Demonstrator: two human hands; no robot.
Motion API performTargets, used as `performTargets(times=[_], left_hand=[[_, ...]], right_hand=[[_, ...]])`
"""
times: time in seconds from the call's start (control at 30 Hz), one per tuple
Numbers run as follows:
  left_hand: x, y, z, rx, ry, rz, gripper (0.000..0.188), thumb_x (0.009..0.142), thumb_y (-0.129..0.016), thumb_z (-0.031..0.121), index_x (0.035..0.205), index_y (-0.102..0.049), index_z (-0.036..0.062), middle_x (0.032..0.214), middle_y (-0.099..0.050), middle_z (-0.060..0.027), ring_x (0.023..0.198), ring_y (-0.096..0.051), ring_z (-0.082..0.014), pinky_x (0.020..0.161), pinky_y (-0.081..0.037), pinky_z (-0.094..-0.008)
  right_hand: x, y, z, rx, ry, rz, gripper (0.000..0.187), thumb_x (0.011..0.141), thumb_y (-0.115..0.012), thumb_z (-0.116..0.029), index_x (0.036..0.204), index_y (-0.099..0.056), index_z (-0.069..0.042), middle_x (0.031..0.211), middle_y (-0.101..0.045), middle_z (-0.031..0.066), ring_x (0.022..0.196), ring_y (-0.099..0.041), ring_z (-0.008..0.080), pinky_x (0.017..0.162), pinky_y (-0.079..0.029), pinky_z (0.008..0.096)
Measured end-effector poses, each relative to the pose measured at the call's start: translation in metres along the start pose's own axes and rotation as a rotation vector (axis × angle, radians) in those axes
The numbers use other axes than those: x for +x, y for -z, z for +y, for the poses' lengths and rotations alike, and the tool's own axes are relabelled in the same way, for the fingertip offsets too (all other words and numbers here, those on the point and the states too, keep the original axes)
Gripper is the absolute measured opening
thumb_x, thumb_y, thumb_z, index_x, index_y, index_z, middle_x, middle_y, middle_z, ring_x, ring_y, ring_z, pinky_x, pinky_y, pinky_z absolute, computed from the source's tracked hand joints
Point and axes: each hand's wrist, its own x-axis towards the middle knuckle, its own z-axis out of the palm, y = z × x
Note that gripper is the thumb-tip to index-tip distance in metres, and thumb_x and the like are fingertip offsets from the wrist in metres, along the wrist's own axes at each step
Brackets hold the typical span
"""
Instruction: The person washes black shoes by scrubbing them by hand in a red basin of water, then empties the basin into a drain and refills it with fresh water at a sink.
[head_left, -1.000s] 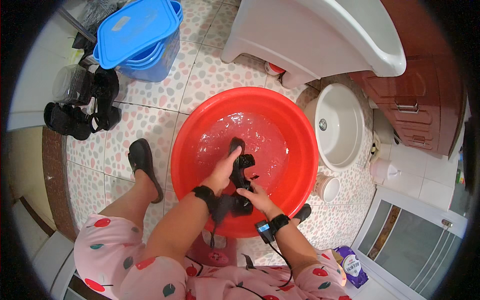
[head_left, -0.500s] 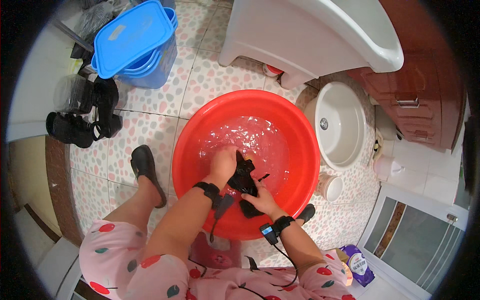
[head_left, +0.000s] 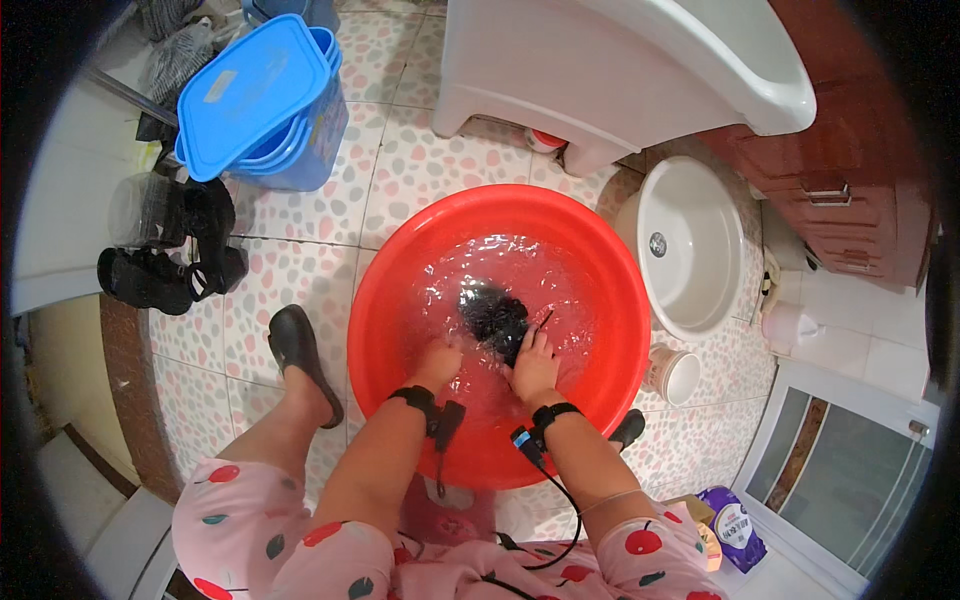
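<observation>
A large red basin [head_left: 610, 250] of water stands on the floor in front of me. In its middle lies a dark black item [head_left: 490, 312], partly under the rippling water; a thin black strap end sticks out to its right, and its exact kind is unclear. My right hand [head_left: 535, 368] grips the item's near right end, fingers bent over it. My left hand [head_left: 440, 362] is low in the water to the left, apart from the item. Its fingers are blurred by water and motion. Both wrists wear black straps with small devices and cables.
Beyond the basin stands a white pedestal [head_left: 560, 80]. To the right are a white tub [head_left: 690, 320] with a drain and a small white bucket [head_left: 680, 378]. A blue lidded bucket [head_left: 320, 150] and black shoes [head_left: 150, 280] sit at left. A purple package [head_left: 735, 535] lies lower right.
The black item has gone from being held up between both hands to lying in the water. My left hand has come off it and moved down toward me; the right hand stays on it.
</observation>
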Motion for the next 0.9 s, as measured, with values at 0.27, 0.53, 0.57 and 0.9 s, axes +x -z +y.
performTargets(times=[0.27,0.53,0.57,0.9], left_hand=[[0.014,-0.013,0.007,-0.230,-0.035,-0.173,0.049,0.090,-0.048,0.044,0.122,-0.054,0.0073,0.092,-0.065,-0.0112,0.085,-0.061,-0.0218,0.075,-0.049,-0.0330],[-0.046,0.015,0.066,-0.705,0.229,-0.340,0.068,0.086,-0.048,0.060,0.136,-0.042,0.0139,0.117,-0.055,-0.0106,0.104,-0.052,-0.0200,0.083,-0.042,-0.0356],[-0.040,0.007,0.057,-0.704,0.225,-0.342,0.068,0.086,-0.048,0.060,0.136,-0.042,0.0139,0.117,-0.055,-0.0106,0.104,-0.052,-0.0200,0.083,-0.042,-0.0356],[-0.078,0.010,0.057,-0.948,0.067,-0.130,0.058,0.086,-0.062,0.042,0.132,-0.044,0.0116,0.122,-0.052,-0.0074,0.113,-0.048,-0.0196,0.092,-0.040,-0.0346]], right_hand=[[0.029,0.017,-0.024,0.034,0.018,0.018,0.083,0.071,-0.072,-0.043,0.130,-0.038,0.005,0.130,-0.039,0.0201,0.116,-0.044,0.0347,0.091,-0.043,0.0472],[0.045,-0.003,-0.009,0.847,0.146,-0.004,0.069,0.078,-0.065,-0.032,0.129,-0.039,0.005,0.118,-0.051,0.0260,0.111,-0.049,0.0427,0.095,-0.040,0.0451],[0.045,-0.007,-0.007,0.990,0.153,-0.016,0.067,0.079,-0.065,-0.032,0.128,-0.039,0.006,0.114,-0.055,0.0256,0.108,-0.052,0.0417,0.094,-0.040,0.0436],[0.011,0.030,-0.029,2.093,-0.304,-0.378,0.041,0.089,-0.059,-0.032,0.117,-0.051,-0.003,0.099,-0.062,0.0092,0.090,-0.060,0.0210,0.080,-0.048,0.0345]])
